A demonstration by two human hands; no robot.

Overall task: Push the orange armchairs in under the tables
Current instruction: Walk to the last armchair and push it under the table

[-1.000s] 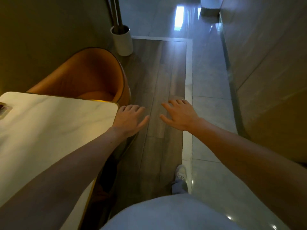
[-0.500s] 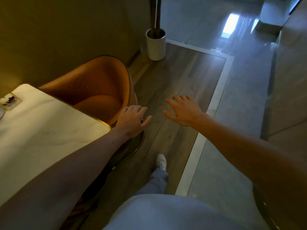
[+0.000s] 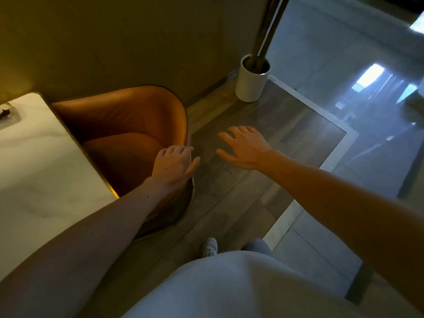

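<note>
Past my fingers the wood-plank floor (image 3: pixel 229 193) runs to a pale border strip (image 3: pixel 339 148), and beyond my right side glossy grey tiles (image 3: pixel 358 65) catch bright window glare (hard white patches). Ahead of me a white cylindrical pot (image 3: pixel 251 83) holds dark stems beside the olive-brown wall (image 3: pixel 114 42). Left of my arm everything glows warm yellow.
</note>
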